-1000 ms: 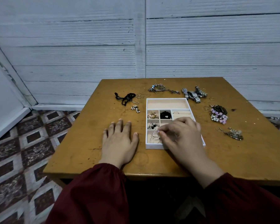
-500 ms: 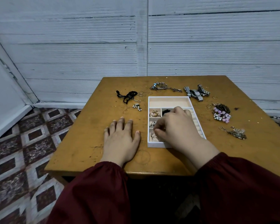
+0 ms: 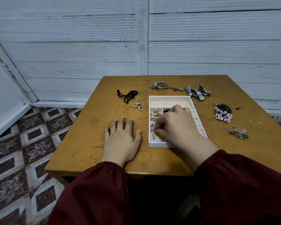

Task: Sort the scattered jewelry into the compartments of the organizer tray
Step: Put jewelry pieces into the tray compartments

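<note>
placing a small piece in the near left part of the tray

the right hand is over the left column of the white tray, fingers curled, thumb tip near the forefinger above the 2 nearest compartments. if a piece is pinched there, i cannot tell. the left hand lies flat and relaxed on the tabletop, just beside the tray, holding nothing.

to do this step well, i think the fingertips should go low into 1 compartment before letting go, so nothing catches on the pieces already inside.

much jewelry waits outside the tray: a black cord, a pearl cluster, watches, pink beads.

the tabletop is worn yellow-brown wood with scratches. behind it is a pale ribbed wall, and at the left a floor with a diamond pattern.
</note>
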{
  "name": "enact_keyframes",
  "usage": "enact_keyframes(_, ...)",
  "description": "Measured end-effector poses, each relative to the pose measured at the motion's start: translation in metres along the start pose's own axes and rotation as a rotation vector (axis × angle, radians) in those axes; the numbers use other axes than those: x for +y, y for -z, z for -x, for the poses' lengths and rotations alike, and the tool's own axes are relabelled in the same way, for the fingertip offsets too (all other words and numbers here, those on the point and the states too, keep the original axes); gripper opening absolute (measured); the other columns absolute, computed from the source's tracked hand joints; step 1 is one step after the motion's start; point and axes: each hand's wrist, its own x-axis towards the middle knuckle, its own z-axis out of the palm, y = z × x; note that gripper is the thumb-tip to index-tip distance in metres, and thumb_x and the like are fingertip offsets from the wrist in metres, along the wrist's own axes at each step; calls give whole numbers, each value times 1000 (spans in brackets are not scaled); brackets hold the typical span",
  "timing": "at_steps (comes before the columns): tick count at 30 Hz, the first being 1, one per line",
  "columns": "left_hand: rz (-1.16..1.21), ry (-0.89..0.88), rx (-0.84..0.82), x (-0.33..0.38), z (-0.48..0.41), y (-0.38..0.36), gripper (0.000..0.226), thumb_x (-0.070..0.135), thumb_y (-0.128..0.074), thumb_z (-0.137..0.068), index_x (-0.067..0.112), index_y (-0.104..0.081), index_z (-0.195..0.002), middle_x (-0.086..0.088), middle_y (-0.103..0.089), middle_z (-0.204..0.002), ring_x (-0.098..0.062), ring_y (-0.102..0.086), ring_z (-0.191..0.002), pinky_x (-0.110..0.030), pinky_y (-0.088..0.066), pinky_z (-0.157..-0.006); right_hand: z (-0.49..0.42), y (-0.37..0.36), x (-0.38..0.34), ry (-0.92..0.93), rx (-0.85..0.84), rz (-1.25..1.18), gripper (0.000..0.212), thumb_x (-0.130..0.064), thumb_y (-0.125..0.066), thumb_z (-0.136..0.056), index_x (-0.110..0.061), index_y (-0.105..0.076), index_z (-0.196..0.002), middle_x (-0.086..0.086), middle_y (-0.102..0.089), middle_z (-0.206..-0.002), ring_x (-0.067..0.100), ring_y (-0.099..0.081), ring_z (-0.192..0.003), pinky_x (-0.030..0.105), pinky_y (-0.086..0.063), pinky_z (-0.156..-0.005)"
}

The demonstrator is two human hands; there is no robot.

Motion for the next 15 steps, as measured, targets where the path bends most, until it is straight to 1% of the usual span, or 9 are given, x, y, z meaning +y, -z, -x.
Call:
enact_keyframes(3, 6, 2, -3, 0, 0, 1, 58, 54, -26, -95, 30, -24, -148, 0, -17, -158, -24, -11, -145, -47, -10, -116, -1, 1, 3, -52, 0, -117, 5, -38, -68, -79, -35, -71, -82, -14, -68, -85, 14, -42, -102, 32, -25, -81)
enact_keyframes(5, 8, 2, 1, 0, 0, 1, 58, 55, -26, -95, 30, -24, -147, 0, -18, -158, -24, -11, -145, -47, -10, -116, -1, 3, 7, -85, 7, -184, 4, -38, -68, -80, -36, -70, -83, -15, -67, -83, 14, -43, -101, 32, -31, -86)
enact_keyframes(7, 13, 4, 1, 0, 0, 0, 58, 55, -26, -95, 30, -25, -147, 0, -18, -158, -24, -11, -145, -47, -10, -116, -2, 6, 10, -108, 35, -243, 2, -35, -68, -81, -36, -70, -83, -17, -63, -77, 14, -44, -100, 34, -35, -89)
enact_keyframes(10, 29, 10, 4, 2, 0, 1, 57, 54, -28, -95, 30, -27, -146, 0, -20, -157, -25, -12, -144, -48, -11, -116, -3, 10, 10, -113, 74, -302, 6, -34, -68, -82, -38, -65, -79, -20, -58, -71, 12, -43, -96, 29, -30, -84)
enact_keyframes(12, 58, 16, 1, 2, 0, 2, 55, 52, -32, -95, 30, -31, -145, 0, -23, -156, -24, -13, -144, -48, -11, -116, -3, 10, 8, -102, 100, -348, 10, -33, -68, -83, -39, -62, -77, -22, -57, -69, 12, -44, -96, 31, -33, -86)
enact_keyframes(15, 133, 36, 16, 2, -1, 5, 49, 49, -40, -94, 30, -40, -139, 3, -30, -152, -22, -19, -142, -46, -13, -115, -7, 8, 5, -101, 127, -391, 5, -32, -67, -83, -36, -67, -82, -20, -64, -75, 14, -48, -99, 37, -38, -90)
